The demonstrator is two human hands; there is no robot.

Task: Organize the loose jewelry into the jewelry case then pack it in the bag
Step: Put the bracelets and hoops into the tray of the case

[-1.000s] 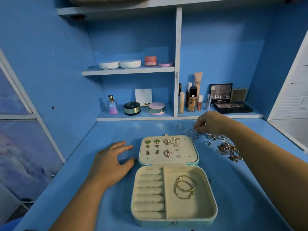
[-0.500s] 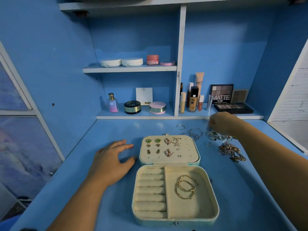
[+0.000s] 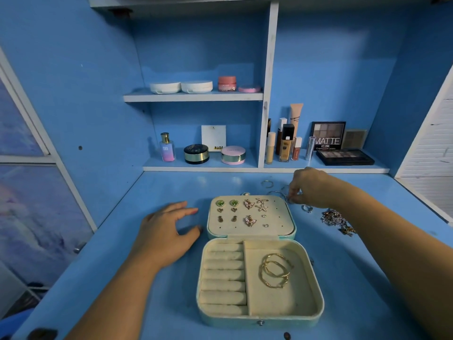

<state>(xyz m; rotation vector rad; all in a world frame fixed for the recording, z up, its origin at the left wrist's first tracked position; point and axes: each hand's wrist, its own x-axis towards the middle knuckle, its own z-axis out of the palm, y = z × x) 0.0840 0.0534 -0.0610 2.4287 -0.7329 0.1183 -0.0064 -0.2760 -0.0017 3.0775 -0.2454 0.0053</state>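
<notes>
Blue all over, the surface [image 3: 147, 290] is carrying the case [image 3: 259, 318], which is being kept open at its middle, near the front edge. Its lid [image 3: 250, 231] is lying flat behind the tray, with earrings being carried in its holes: two green studs [image 3: 220, 203] at the far left, butterflies [image 3: 248, 204] beside them (smaller pieces are too fine to be named). Two gold hoops [image 3: 275, 271] are being held in the tray's right compartment, overlapping each other; ring rolls [image 3: 224, 276] are filling the left one.

The left hand [image 3: 164, 231] is being rested on the surface just left of the lid, its grip apart, fingers spread and relaxed, the thumb tip near the lid's corner. The right hand [image 3: 310, 188] is being reached behind the lid's right corner, its grip being closed, thumb against fingertips, on the edge of a thin silver hoop [image 3: 276, 193] that is lying on the surface. A silver ring [image 3: 307, 208] is lying just beside the wrist, a small ring [image 3: 267, 184] farther back, and a tangled chain pile [image 3: 335, 218] is lying to the right, just beside the forearm.

On the shelf [image 3: 201, 168] behind, a perfume bottle [image 3: 167, 149], compacts [image 3: 196, 154], tubes [image 3: 285, 143] and a palette [image 3: 344, 157] are being stored. A small dark object [image 3: 286, 336] is lying on the surface in front of the case, too small to be identified.
</notes>
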